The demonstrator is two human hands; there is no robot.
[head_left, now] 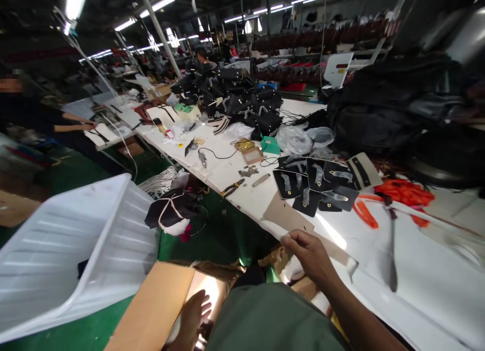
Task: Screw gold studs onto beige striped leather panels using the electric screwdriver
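Observation:
My left hand (194, 314) reaches down into an open cardboard box (157, 305) at the bottom, its fingers apart and nothing visible in them. At the front edge of the white table (242, 189), my right hand (308, 250) has its thumb and forefinger pressed together; whatever lies between them is hidden. Just beyond that hand is a flat grey-brown sheet of board (288, 214). Farther back, several black flap pieces (308, 187) with small gold clasps and clear film strips lie overlapping. Pliers (232, 188) with yellow-and-black handles lie near the table edge.
A large white plastic bin (125, 230) stands at left on the green floor. Black bags (231, 88) are heaped on the table's far part. Orange cloth (405, 194) lies at right. Another person (41, 113) works at a table on the left.

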